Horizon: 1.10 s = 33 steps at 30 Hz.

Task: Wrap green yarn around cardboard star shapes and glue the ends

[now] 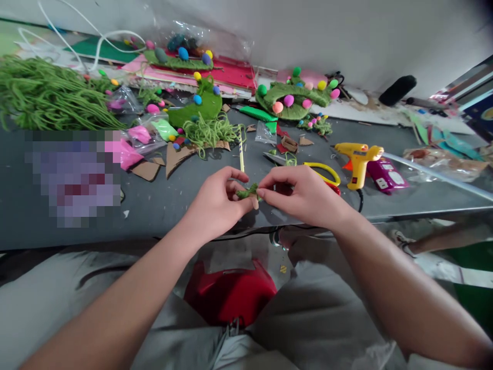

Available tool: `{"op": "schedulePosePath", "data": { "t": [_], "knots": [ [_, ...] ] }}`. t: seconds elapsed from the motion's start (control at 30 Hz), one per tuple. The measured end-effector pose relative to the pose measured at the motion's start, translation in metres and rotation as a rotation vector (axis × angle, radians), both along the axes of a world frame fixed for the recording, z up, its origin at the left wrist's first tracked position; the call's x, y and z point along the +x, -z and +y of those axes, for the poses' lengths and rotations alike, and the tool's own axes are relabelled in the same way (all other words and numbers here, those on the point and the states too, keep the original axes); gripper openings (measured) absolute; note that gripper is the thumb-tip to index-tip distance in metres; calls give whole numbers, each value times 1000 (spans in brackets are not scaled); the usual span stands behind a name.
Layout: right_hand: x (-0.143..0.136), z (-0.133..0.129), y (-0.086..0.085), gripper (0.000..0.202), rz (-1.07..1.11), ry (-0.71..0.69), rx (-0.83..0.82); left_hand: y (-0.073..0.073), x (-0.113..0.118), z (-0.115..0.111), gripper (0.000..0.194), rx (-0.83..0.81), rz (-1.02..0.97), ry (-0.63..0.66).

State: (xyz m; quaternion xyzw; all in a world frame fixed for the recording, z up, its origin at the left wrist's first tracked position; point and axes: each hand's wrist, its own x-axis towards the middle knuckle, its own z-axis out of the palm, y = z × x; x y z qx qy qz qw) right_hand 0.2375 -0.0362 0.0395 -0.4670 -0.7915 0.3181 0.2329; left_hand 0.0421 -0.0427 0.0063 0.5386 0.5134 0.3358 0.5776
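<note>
Between both hands, just above the near edge of the dark table, is a small green fuzzy piece (247, 192) that looks like yarn or felt. My left hand (219, 200) pinches it from the left with thumb and fingers. From the other side, the thumb and forefinger of my right hand (298, 192) close on its right end. Fingers cover part of the piece. Beyond the hands lie yellow-handled scissors (325, 171), partly behind my right hand, and a thin pale stick (241, 149).
A yellow hot glue gun (358, 159) stands right beside a purple packet (387, 176). Green yarn (57, 95) is heaped at far left. Felt shapes with coloured balls (295, 97), a green comb (254, 113) and cardboard scraps (179, 156) lie behind. A red stool (231, 293) is below.
</note>
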Motion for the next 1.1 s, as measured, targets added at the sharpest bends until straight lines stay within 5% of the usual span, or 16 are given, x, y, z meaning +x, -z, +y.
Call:
{"op": "schedulePosePath", "data": {
  "t": [0.5,0.83,1.1],
  "knots": [
    [-4,-14,7,19,-42,-14,373,6,-3,5,42,-10,-437,-269],
    [4,-2,5,17,81,-84,200,-4,-7,0,44,-42,-452,-97],
    [15,5,6,22,-31,-126,189,-1,-6,-1,47,-85,-222,81]
  ]
}}
